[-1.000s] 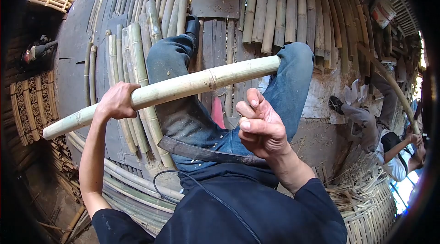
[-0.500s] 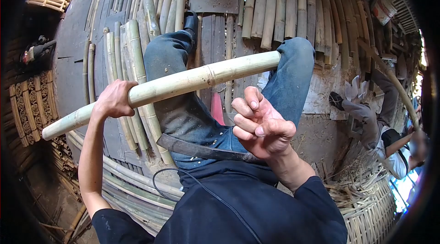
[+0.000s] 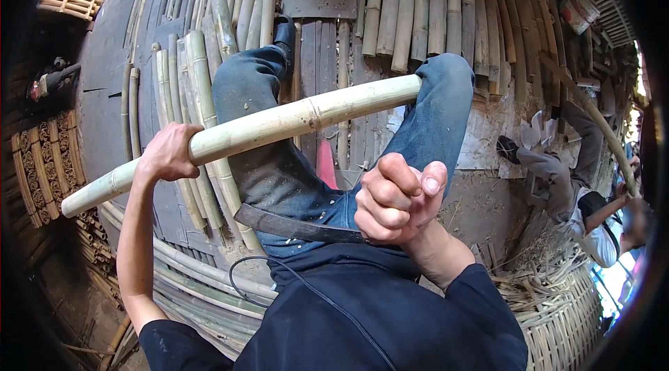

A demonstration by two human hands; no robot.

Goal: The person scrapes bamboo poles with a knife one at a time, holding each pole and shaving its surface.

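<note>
My left hand is closed around a thick, pale green bamboo pole, gripping it left of its middle. The pole slants across my legs; its right end meets my raised knee, and its left end sticks out past my hand. My right hand is a fist in front of my lap, thumb raised, with nothing visible in it. A long dark blade lies across my lap, its right end passing out of sight behind that fist. A thin black cord loops beside my shirt.
Bamboo poles lie in rows ahead, with more long poles at lower left. Bundled sticks are stacked at far left. A woven basket stands at lower right. Another person sits on the right, beside a slanting pole.
The loosely curled fingers of my right hand have closed into a fist with the thumb lifted. My left hand keeps its grip on the bamboo pole. The view has shifted slightly.
</note>
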